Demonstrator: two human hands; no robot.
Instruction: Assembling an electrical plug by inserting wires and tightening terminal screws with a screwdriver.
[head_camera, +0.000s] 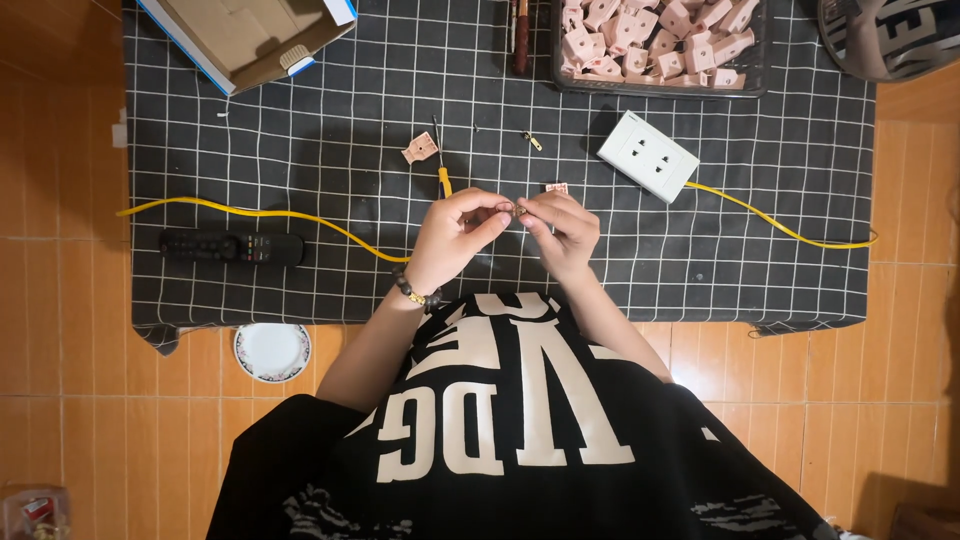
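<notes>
Just above the black printed shirt (500, 420), the left hand (452, 240) and right hand (562, 232) are meeting over the black grid-patterned mat (300, 150), both sets of fingertips pinching one small metal part (520, 211) between them. Beyond, a small yellow-handled screwdriver (440, 160) and a white socket (648, 156) on a yellow cable (260, 213) are lying flat; farther off, a tray of pink plastic pieces (655, 45) is sitting.

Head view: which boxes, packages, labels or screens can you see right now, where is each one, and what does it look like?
Cardboard box: top left on the checked mat, open, brown inside, blue and white outside.
Black tray: top centre-right, rectangular, holding pinkish plastic parts.
Small package: bottom left corner on the floor, clear with red; details too small.
No screens visible.
</notes>
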